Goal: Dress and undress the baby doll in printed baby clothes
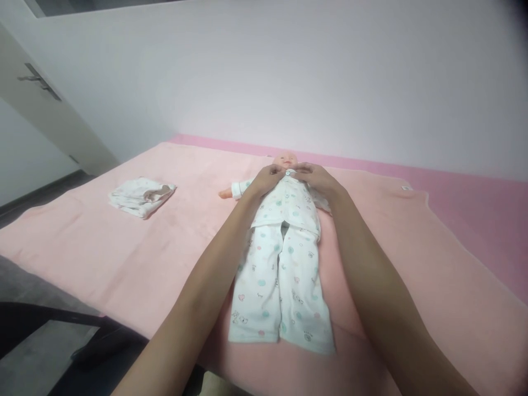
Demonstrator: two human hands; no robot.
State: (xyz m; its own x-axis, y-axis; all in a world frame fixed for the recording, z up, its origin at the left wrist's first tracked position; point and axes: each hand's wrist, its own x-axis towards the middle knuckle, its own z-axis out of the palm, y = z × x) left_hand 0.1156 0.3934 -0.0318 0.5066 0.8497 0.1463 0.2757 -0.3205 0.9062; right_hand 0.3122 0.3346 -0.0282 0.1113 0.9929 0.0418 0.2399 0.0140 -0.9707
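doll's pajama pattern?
White with small pastel prints, hearts and dots in teal and pink, on the pajamas; head view.

Two forearms (214, 275) observed, both bare along their full visible length, slender and smooth. Left hand (268, 177) and right hand (314, 176) likewise bare. Finer detail of the fingers (277, 169) is too small to tell.

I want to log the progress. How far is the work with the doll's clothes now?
Looks done: the trousers cover the legs of the doll, and the top lies over its chest. In hand: the left hand and right hand meet at the collar, under the chin. Left: the top gapes a little at its hem, so lower fastenings may be open. The folded cloth lies untouched on the blanket.
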